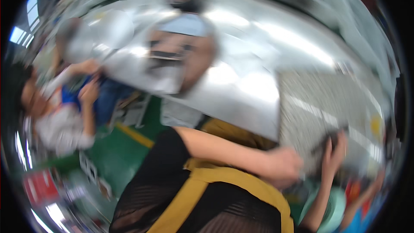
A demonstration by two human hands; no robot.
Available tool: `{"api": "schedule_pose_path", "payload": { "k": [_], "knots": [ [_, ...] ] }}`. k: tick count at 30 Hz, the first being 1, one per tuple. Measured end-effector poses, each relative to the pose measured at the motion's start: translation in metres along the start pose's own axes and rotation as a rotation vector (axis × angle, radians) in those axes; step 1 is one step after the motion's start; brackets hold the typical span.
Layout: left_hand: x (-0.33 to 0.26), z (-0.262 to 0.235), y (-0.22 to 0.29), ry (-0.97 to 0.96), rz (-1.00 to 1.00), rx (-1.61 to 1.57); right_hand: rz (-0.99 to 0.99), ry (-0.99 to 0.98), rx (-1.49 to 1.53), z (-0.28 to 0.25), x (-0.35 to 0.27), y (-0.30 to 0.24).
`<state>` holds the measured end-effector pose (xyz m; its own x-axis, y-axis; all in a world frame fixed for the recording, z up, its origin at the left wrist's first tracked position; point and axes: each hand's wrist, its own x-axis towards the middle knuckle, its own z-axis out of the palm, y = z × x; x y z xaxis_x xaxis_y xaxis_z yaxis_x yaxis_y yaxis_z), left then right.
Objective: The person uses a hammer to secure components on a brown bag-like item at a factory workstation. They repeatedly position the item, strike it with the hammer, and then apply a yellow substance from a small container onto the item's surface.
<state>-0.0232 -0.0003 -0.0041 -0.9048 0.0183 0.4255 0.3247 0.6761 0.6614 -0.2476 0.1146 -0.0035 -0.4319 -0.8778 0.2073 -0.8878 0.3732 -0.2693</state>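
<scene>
Mustard-yellow apron straps (224, 175) over your black, partly sheer top (151, 168) fill the view nearest the camera, around six o'clock. Your left forearm crosses from the centre toward four o'clock, ending in your left hand (282, 166), its knuckles near the corner of a speckled grey surface (319, 103). Those fingers look folded inward; whether they are clenched around anything, you cannot tell from this view. Farther out, also toward four o'clock, your right hand (334, 153) rises with fingers pointing up, over the near part of the grey surface. Right by its fingers is a small dark object (318, 150); motion blur is heavy, so it may be in your grasp or only beside it, and you cannot tell which. Your two hands are apart.

The grey surface spreads at three o'clock, crossed by pale streaks of light, with a yellow patch (375, 125) near its outer edge. Beside it, a shiny metal tabletop (248, 90) stretches round to ten o'clock, bearing a blurred brown shape (202, 60) at eleven. At nine o'clock, a co-worker (62, 125) in a pale top raises both hands. Green floor (112, 159) with a yellow line (134, 135) shows at eight o'clock. Past your right forearm, between four and five, is a rounded mint-green item (334, 211).
</scene>
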Motion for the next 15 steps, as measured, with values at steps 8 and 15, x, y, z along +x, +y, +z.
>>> {"api": "schedule_pose_path", "payload": {
  "k": [8, 15],
  "knots": [
    [0.001, 0.004, -0.003, -0.049, 0.054, 0.227, 0.454, -0.17, 0.884, -0.096, -0.054, -0.044],
    [-0.001, 0.008, -0.001, -0.092, 0.1, 0.197, 0.437, -0.345, 0.875, -0.089, -0.127, -0.079]
  ]
}}
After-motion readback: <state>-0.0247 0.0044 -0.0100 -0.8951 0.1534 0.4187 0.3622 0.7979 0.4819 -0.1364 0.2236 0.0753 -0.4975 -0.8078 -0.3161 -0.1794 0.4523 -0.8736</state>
